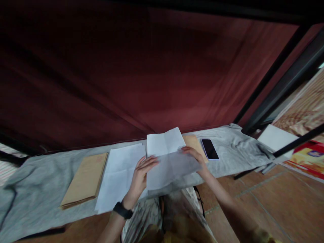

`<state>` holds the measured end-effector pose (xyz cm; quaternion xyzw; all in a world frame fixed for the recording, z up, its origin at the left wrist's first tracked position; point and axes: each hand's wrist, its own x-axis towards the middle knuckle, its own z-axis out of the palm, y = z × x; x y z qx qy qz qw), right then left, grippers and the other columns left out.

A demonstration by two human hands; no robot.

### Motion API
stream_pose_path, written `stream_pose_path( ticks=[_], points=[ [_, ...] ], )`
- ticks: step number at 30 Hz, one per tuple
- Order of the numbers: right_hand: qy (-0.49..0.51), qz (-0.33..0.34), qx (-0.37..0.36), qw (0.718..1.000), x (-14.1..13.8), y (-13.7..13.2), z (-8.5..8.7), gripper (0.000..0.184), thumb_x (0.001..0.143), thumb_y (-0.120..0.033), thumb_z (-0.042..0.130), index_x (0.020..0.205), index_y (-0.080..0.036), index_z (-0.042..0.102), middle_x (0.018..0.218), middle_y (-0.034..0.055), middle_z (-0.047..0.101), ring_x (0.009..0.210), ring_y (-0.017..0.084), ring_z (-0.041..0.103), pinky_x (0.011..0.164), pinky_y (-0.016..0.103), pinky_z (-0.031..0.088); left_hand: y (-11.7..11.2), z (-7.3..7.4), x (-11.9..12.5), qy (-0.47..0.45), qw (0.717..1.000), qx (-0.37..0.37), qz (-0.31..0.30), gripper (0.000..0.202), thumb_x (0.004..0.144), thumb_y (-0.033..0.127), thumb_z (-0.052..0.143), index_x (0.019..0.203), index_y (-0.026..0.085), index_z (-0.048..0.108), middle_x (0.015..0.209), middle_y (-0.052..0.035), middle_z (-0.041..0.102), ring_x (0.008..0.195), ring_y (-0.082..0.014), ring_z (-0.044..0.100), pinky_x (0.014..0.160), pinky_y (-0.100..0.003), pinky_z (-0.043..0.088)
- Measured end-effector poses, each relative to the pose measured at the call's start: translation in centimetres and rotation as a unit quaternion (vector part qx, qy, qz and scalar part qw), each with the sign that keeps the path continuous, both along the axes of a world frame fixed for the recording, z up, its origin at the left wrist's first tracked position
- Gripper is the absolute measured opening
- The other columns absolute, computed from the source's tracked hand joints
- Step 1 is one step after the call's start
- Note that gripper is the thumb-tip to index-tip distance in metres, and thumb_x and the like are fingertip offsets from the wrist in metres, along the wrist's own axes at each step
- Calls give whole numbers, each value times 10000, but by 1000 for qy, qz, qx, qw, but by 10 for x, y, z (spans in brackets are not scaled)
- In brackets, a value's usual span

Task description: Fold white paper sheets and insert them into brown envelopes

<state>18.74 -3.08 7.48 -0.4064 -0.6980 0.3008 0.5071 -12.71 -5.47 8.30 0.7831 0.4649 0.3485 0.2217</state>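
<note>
A creased white sheet of paper (165, 143) is between my two hands, its near half bent up and in shadow. My left hand (143, 172) grips its left edge, thumb and fingers close together, with a dark band on the wrist. At the right edge my right hand (194, 156) holds the sheet, its fingers slightly blurred. Beside my left hand lies a stack of white sheets (117, 177) with fold lines. A brown envelope (196, 143) lies partly hidden beneath my right hand and the paper.
A stack of brown envelopes (84, 179) lies at the left on the grey cloth (43, 182) covering a narrow bench. To the right is a smartphone (210, 149), screen up. A dark red fabric panel (164, 77) rises behind. Dark metal bars (273, 74) stand at the right.
</note>
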Motion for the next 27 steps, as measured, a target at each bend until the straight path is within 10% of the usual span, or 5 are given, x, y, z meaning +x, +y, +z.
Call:
stream_pose_path(
  ticks=[4, 9, 19, 27],
  points=[
    [-160, 22, -23, 987, 8, -29, -64, 437, 881, -345, 617, 1313, -294, 666, 1441, 61, 593, 1379, 284, 482, 1199, 487, 328, -16, -59, -1, 98, 995, 4, -28, 546, 842, 76, 427, 1242, 323, 704, 1367, -13, 663, 1329, -202, 561, 1234, -516, 277],
    [-305, 83, 6, 949, 19, -55, -106, 489, 904, -248, 594, 1393, -260, 605, 1525, 84, 507, 1432, 283, 417, 1215, 520, 311, -29, -87, -3, 240, 970, -14, -42, 607, 860, 6, 401, 1348, 292, 621, 1476, -8, 573, 1382, -166, 505, 1243, -484, 295],
    [-350, 104, 22, 931, 29, -36, -118, 678, 913, -401, 604, 1537, -212, 419, 1602, 111, 392, 1470, 290, 365, 1232, 486, 288, -6, -93, -11, 286, 957, 31, -21, 636, 889, 13, 396, 1457, 275, 514, 1543, -29, 501, 1446, -169, 418, 1218, -419, 355],
    [-327, 81, 27, 941, 28, -43, -117, 606, 890, -117, 535, 1480, -250, 502, 1583, 87, 427, 1440, 240, 417, 1203, 469, 353, -2, -110, -16, 320, 947, -23, -27, 689, 833, -38, 383, 1446, 240, 529, 1542, -39, 501, 1432, -181, 441, 1212, -406, 366]
  ],
)
